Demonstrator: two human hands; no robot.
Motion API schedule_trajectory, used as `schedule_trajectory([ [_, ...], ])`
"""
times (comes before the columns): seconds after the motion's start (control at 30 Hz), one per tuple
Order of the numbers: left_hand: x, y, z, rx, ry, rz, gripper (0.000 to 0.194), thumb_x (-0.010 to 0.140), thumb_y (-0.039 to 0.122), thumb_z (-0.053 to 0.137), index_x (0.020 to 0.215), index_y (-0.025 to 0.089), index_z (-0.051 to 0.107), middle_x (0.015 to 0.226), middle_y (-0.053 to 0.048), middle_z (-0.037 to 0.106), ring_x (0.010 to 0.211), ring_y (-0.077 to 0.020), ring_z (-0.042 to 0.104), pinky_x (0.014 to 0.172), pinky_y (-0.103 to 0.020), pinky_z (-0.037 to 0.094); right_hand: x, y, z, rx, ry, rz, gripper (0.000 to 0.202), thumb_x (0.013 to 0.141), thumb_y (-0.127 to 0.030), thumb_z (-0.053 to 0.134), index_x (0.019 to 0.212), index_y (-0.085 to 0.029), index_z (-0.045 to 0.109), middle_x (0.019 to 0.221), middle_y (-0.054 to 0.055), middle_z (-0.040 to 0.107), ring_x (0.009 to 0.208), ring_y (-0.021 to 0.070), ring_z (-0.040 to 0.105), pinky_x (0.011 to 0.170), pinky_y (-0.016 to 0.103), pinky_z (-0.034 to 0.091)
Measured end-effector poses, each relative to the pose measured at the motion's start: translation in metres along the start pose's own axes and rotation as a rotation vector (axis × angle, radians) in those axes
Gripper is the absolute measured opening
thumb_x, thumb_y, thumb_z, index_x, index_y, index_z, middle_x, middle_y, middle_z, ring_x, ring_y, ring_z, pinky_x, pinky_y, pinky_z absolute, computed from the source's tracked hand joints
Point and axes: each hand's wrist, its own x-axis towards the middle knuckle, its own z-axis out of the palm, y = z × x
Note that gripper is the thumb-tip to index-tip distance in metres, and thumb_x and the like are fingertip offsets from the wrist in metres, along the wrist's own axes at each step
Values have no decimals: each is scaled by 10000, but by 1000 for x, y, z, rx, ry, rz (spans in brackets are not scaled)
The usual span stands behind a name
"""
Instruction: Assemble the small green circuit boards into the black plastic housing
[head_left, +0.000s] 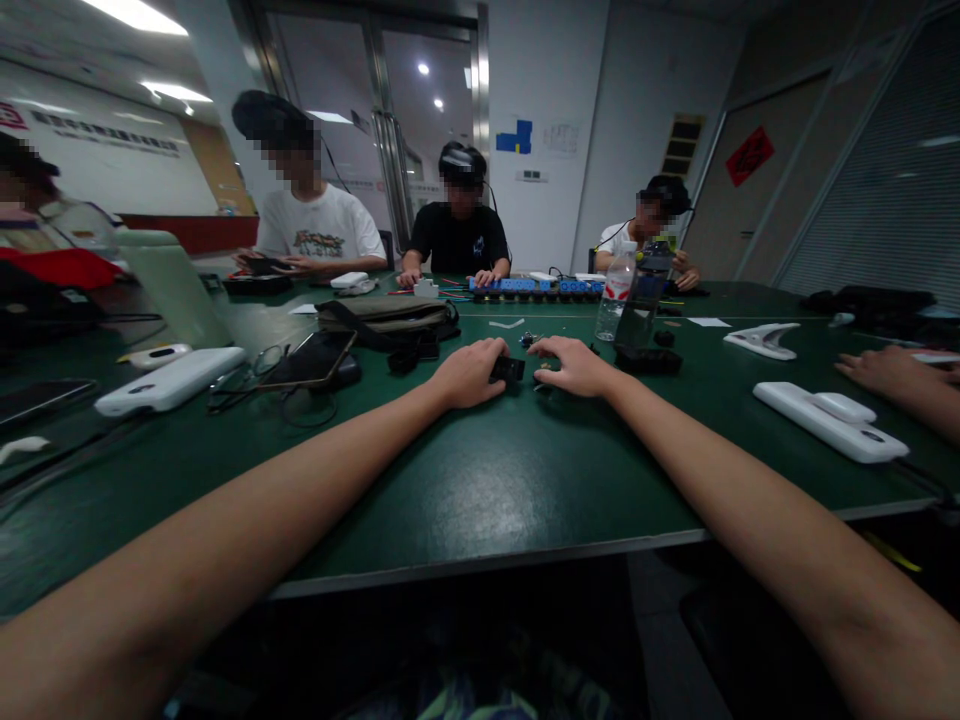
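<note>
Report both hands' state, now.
Left hand: closed on a small black object.
Right hand: fingers curled, thumb near the index finger; whether it grips anything can't be told.

black block (511, 370): partly behind left hand (469, 375) | item (546, 368) at right hand (576, 367): too small | left phone (46, 400): cut off

1. Our left forearm (322, 470) reaches in over the near edge of the surface (480, 490), bare and slanting inward.
2. Our left hand (472, 372) is well in from that edge, back upward, fingers bent and curled inward in a grip.
3. Our right forearm (720, 470), also bare, crosses the near edge from the other side and angles inward.
4. Our right hand (574, 368) faces the left one, close but apart, fingers bent, thumb beneath the index finger; whether it grips is unclear.
</note>
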Motion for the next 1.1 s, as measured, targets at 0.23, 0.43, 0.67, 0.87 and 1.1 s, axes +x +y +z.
schedule_trajectory([
  [0.23, 0, 0, 0, 1, -5, -2, 362, 810, 303, 583, 1140, 181, 499, 1100, -116, 637, 1013, -276, 627, 896, -387, 506, -1, -3, -7, 12, -179, 56, 449, 731, -199, 735, 1178, -182, 697, 1082, 77, 722, 972, 223, 661, 896, 335, 492],
  [0.43, 0, -1, 1, -6, 6, 0, 355, 809, 303, 580, 1134, 183, 504, 1092, -114, 638, 1002, -274, 630, 891, -388, 507, -2, -6, -10, 58, -165, 134, 485, 667, -89, 731, 1144, -175, 711, 945, 35, 730, 829, 173, 663, 790, 282, 504],
  [0.67, 0, -1, 2, 0, 2, 1, 368, 808, 308, 577, 1144, 179, 502, 1105, -120, 638, 1018, -278, 627, 901, -392, 506, -1, -2, -9, 109, -122, 162, 349, 682, -75, 726, 1016, -173, 721, 868, 8, 720, 750, 129, 653, 738, 241, 489],
  [0.87, -2, 1, -1, 3, -2, -18, 362, 806, 321, 579, 1133, 190, 496, 1077, -115, 657, 995, -281, 643, 873, -391, 512, 0, -1, -8, 140, -104, 156, 258, 682, -62, 707, 915, -171, 689, 756, -28, 665, 709, 113, 615, 705, 224, 453],
  [1.1, -3, 1, -2, 17, 17, -13, 395, 803, 289, 582, 1168, 198, 464, 1045, -106, 680, 957, -281, 670, 841, -387, 514, -1, -3, -10, 122, -99, 149, 146, 697, -124, 709, 783, -179, 604, 721, -29, 633, 667, 119, 563, 664, 230, 406],
])
